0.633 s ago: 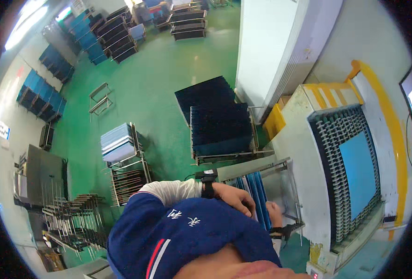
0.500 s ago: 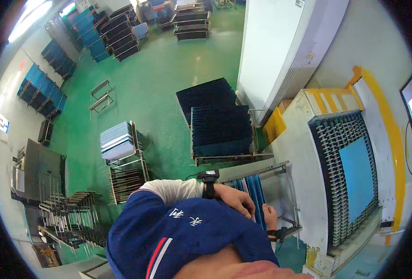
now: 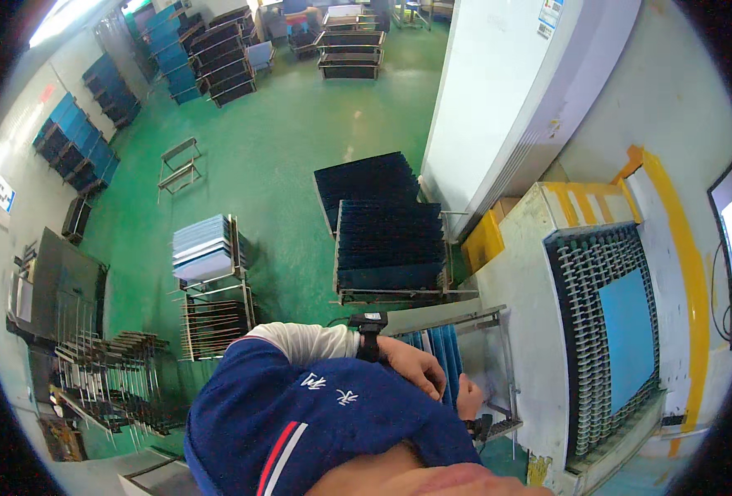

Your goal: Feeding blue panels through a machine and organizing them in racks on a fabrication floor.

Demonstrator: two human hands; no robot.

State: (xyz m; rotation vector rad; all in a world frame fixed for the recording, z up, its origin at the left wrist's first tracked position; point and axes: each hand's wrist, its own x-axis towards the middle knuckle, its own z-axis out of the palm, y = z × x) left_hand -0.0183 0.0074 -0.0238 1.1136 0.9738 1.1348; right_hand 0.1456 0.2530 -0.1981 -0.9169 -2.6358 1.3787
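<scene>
Thin blue panels [image 3: 444, 345] stand on edge, side by side, in a metal rack [image 3: 492, 317] close in front of my body. My left hand [image 3: 414, 367] comes across from the left, its fingers curled against the near edges of these panels; the fingertips are partly hidden. At the right side of the row, my right hand [image 3: 469, 397] is closed at the edge of the rightmost panel. My sleeve and torso cover the lower part of the rack.
To the right, a roller conveyor [image 3: 577, 331] carries a flat light-blue panel [image 3: 629, 341]. Ahead stands a rack of dark panels [image 3: 391, 244]. A stand with pale panels [image 3: 205, 248] is at left, near a frame with rods [image 3: 126, 355]. A white cabinet [image 3: 486, 99] rises at right.
The whole view has shifted slightly, with the surroundings lower in the picture. Both hands stay at the panels with little visible movement.
</scene>
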